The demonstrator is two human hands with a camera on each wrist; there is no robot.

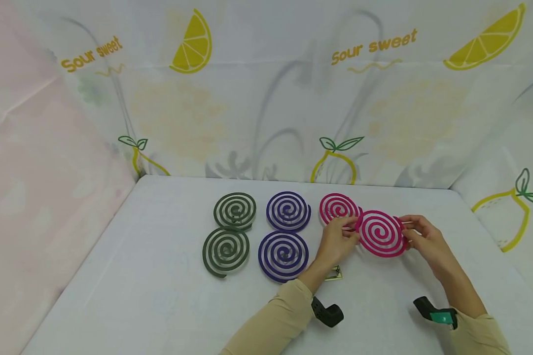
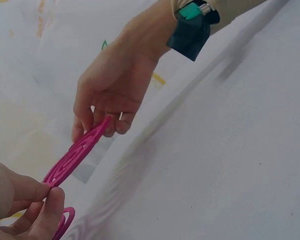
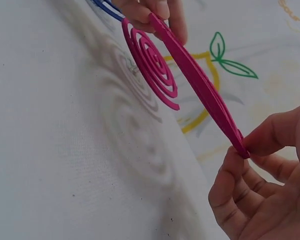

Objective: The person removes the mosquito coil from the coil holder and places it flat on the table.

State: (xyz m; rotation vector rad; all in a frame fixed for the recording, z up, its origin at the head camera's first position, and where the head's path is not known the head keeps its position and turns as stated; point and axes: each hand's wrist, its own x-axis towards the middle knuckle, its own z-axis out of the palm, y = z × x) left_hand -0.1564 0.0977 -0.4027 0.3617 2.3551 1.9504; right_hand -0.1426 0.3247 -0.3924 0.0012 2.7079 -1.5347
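Both hands hold a pink mosquito coil (image 1: 378, 232) raised above the right side of the table. My left hand (image 1: 335, 244) pinches its left edge between thumb and fingers, as the left wrist view also shows. At the opposite edge, my right hand (image 1: 430, 244) grips the rim, thumb on one side and fingertips on the other in the right wrist view. Tilted, the coil (image 3: 200, 82) appears nearly edge-on there. Behind the left hand is a second pink coil (image 1: 337, 204), partly covered by that hand. A small gold metal stand (image 1: 335, 275) peeks out beside the left forearm.
Two purple-blue coils, a rear one (image 1: 287, 211) and a front one (image 1: 284, 254), are left of the left hand. Farther left are two dark green coils, rear (image 1: 235, 211) and front (image 1: 226, 250). A printed cloth (image 1: 257, 98) rises behind the white table (image 1: 151, 296).
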